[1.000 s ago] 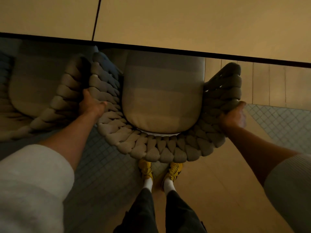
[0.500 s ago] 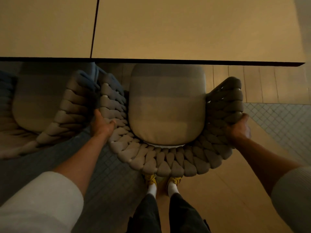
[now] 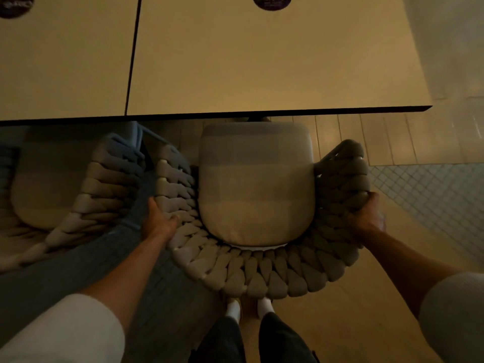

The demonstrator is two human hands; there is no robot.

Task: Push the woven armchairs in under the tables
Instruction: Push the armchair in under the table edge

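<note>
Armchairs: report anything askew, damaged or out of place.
Nothing looks spilled or damaged. The armchair, gripped by the left hand and right hand, sits square to the table but is not yet under it. Its arm sits close beside the neighbouring chair.

Left hand [image 3: 159, 224] and right hand [image 3: 368, 218] outstretched, fingers curled

Between the left grip [image 3: 159, 224] and the right grip [image 3: 368, 218], the woven armchair [image 3: 248, 280] shows a chunky grey-beige braid around a cushion [image 3: 256, 195] banded pale grey and cream, the desk [image 3: 262, 61] beyond is plain tan, black-edged, and the floor [image 3: 432, 200] right of the right grip carries a pale diamond grid.
</note>
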